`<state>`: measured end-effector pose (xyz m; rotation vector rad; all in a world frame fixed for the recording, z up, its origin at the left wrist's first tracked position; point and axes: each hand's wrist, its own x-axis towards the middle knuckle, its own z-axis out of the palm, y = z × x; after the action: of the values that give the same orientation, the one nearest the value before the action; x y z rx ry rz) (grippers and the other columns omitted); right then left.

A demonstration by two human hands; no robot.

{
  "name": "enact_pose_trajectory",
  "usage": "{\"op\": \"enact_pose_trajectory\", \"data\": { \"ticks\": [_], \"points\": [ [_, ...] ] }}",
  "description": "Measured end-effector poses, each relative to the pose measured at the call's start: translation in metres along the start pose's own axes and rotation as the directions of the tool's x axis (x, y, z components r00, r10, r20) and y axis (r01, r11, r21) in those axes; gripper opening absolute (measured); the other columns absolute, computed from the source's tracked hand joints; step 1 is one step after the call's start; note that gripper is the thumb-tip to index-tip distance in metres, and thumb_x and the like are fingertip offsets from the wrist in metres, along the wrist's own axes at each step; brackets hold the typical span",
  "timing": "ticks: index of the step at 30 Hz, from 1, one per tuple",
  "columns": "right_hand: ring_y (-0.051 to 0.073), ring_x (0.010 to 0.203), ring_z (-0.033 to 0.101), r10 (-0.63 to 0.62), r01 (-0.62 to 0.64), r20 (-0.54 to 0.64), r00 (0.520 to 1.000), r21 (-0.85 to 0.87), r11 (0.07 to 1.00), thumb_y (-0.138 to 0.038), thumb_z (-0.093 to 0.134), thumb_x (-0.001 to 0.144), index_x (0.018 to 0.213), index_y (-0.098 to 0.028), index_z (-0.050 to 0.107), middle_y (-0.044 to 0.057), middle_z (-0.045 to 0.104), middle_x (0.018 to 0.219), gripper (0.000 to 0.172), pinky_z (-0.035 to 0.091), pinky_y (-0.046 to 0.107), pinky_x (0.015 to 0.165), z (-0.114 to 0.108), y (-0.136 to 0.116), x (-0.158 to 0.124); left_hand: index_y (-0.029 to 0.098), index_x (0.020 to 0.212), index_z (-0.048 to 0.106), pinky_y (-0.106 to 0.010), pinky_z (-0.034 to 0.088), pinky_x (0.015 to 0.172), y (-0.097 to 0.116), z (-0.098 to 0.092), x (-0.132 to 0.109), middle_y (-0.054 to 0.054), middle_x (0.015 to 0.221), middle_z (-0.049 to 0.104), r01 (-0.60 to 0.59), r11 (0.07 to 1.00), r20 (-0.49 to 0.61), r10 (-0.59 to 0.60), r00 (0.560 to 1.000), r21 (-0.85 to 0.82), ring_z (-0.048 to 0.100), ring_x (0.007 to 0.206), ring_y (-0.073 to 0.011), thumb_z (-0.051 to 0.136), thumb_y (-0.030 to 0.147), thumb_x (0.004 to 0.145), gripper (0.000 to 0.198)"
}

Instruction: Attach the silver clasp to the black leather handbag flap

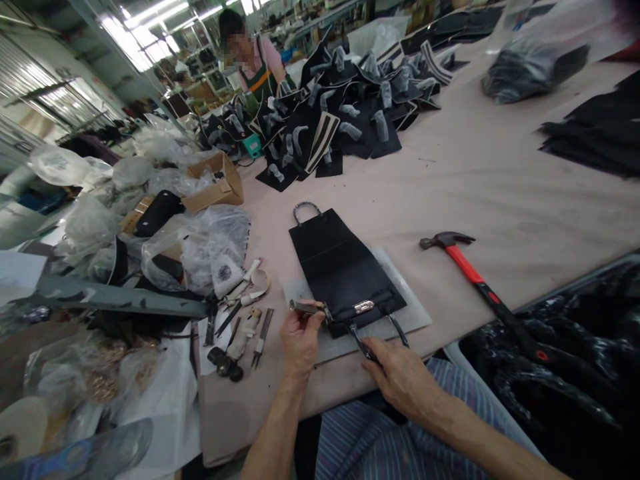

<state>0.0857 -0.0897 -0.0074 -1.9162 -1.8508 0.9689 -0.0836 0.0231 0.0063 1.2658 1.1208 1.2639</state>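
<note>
Pale worktable (400, 193), factory floor: a metal tool (306, 307) is pinched between the thumb and fingertips of the left hand (301, 337), while a wrapped handle (357, 333) is held under the right hand (400, 370), its fingers loosely curled. Just beyond both, a black bag (335, 257) is laid flat — long axis angled away and slightly leftward, near-left corner closest to the left hand. Farther right of the right hand, a hammer (467, 267) is placed; beyond, black pieces (360, 137) are heaped before a co-worker (263, 63).
</note>
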Motion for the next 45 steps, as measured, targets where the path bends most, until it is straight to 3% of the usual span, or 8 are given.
{"op": "enact_pose_trajectory", "data": {
  "ticks": [5,9,12,16,21,31,37,45],
  "points": [
    [0.03,0.094,0.069,0.036,-0.036,0.029,0.999,0.004,0.999,-0.024,0.046,0.095,0.115,-0.016,0.06,0.011,0.072,0.099,0.026,0.046,0.038,0.08,-0.002,0.001,0.004,0.02,0.096,0.068,-0.03,0.055,0.085,-0.012,-0.005,-0.004,-0.004,0.093,0.073,-0.052,0.997,0.051,0.05,0.997,0.052,0.069,0.088,-0.0179,0.075,0.024,0.083,0.015],
    [0.029,0.092,0.069,0.047,-0.047,0.034,0.998,0.006,0.999,-0.025,0.046,0.095,0.114,-0.017,0.059,0.01,0.072,0.097,0.024,0.044,0.037,0.077,-0.001,0.001,0.008,0.021,0.097,0.067,-0.037,0.052,0.098,-0.019,-0.006,-0.003,-0.006,0.101,0.072,-0.132,0.984,0.116,0.118,0.986,0.118,0.067,0.103,-0.0217,0.071,0.024,0.087,0.011],
    [0.028,0.091,0.069,0.053,-0.053,0.023,0.998,0.013,0.999,-0.025,0.047,0.095,0.114,-0.017,0.058,0.01,0.073,0.097,0.024,0.042,0.035,0.076,0.001,0.002,0.009,0.021,0.106,0.069,-0.041,0.048,0.106,-0.025,-0.006,-0.002,-0.008,0.111,0.072,-0.1,0.981,0.156,0.074,0.985,0.169,0.065,0.112,-0.0237,0.07,0.023,0.088,0.017],
    [0.027,0.088,0.069,0.062,-0.062,0.022,0.998,0.002,0.998,-0.025,0.047,0.095,0.115,-0.017,0.057,0.009,0.072,0.093,0.023,0.041,0.034,0.074,0.002,0.002,0.009,0.02,0.105,0.071,-0.039,0.051,0.101,-0.032,-0.004,-0.003,-0.009,0.111,0.073,0.016,0.995,0.103,-0.026,0.994,0.099,0.068,0.108,-0.0242,0.075,0.023,0.084,0.022],
    [0.026,0.086,0.068,0.076,-0.076,0.027,0.997,0.001,0.997,-0.026,0.046,0.095,0.114,-0.018,0.057,0.009,0.071,0.091,0.023,0.04,0.034,0.073,0.001,0.001,0.008,0.018,0.098,0.067,-0.038,0.056,0.094,-0.03,-0.002,-0.011,-0.01,0.111,0.071,0.051,0.998,0.023,-0.05,0.998,-0.043,0.071,0.102,-0.0245,0.077,0.026,0.083,0.019],
    [0.027,0.085,0.068,0.057,-0.057,-0.01,0.998,0.012,0.998,-0.026,0.046,0.095,0.111,-0.017,0.057,0.009,0.071,0.088,0.021,0.038,0.034,0.071,0.003,0.003,0.008,0.019,0.097,0.066,-0.038,0.055,0.094,-0.031,-0.004,-0.017,-0.009,0.111,0.07,0.001,0.999,0.061,-0.004,0.998,0.04,0.071,0.103,-0.0242,0.074,0.025,0.086,0.015],
    [0.027,0.086,0.069,0.056,-0.056,-0.009,0.998,0.012,0.998,-0.027,0.047,0.095,0.11,-0.019,0.057,0.008,0.071,0.088,0.02,0.038,0.034,0.071,0.002,0.003,0.008,0.019,0.1,0.069,-0.036,0.055,0.093,-0.027,-0.002,-0.017,-0.009,0.109,0.071,0.029,0.997,0.063,-0.034,0.997,0.075,0.071,0.101,-0.0226,0.074,0.025,0.085,0.016],
    [0.026,0.084,0.068,0.063,-0.063,-0.006,0.998,0.004,0.998,-0.027,0.046,0.095,0.109,-0.019,0.057,0.008,0.071,0.087,0.02,0.038,0.033,0.07,0.001,0.002,0.009,0.021,0.094,0.065,-0.038,0.055,0.093,-0.03,-0.001,-0.016,-0.007,0.11,0.07,0.024,0.999,0.07,-0.025,0.997,0.026,0.071,0.1,-0.023,0.077,0.024,0.082,0.018]
  ]
}}
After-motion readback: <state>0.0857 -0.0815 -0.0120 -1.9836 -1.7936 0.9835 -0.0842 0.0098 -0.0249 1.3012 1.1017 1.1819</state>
